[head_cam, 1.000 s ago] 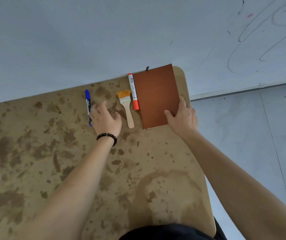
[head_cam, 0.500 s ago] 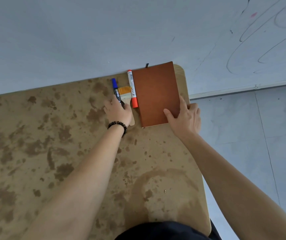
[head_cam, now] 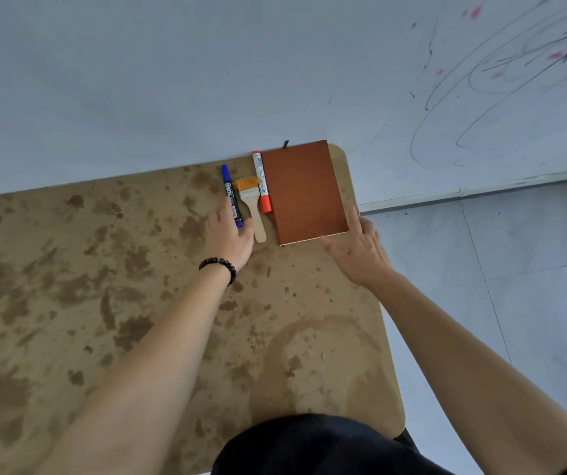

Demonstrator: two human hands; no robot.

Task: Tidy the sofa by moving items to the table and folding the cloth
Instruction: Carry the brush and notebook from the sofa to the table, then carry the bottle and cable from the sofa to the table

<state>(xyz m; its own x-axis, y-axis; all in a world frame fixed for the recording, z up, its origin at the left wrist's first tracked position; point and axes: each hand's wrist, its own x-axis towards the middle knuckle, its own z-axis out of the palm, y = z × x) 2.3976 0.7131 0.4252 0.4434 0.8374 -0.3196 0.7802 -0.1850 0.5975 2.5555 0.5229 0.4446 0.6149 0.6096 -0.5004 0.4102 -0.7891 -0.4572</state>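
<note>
On the stained wooden table (head_cam: 138, 303), at its far right corner, lies a brown notebook (head_cam: 304, 192). To its left lie an orange marker (head_cam: 262, 181), a small wooden brush (head_cam: 252, 207) and a blue marker (head_cam: 231, 195), side by side. My left hand (head_cam: 229, 234), with a bead bracelet at the wrist, rests at the near end of the blue marker, fingers touching it. My right hand (head_cam: 357, 248) has its fingers apart against the notebook's near right corner. No sofa or cloth is in view.
A grey wall runs along the table's far edge, with scribbles at the right. Grey floor tiles (head_cam: 515, 269) lie to the right of the table. My dark clothing (head_cam: 309, 447) shows at the bottom.
My left hand slid the blue marker to the right until it lay beside the brush. My right hand drew back from on top of the notebook to its corner.
</note>
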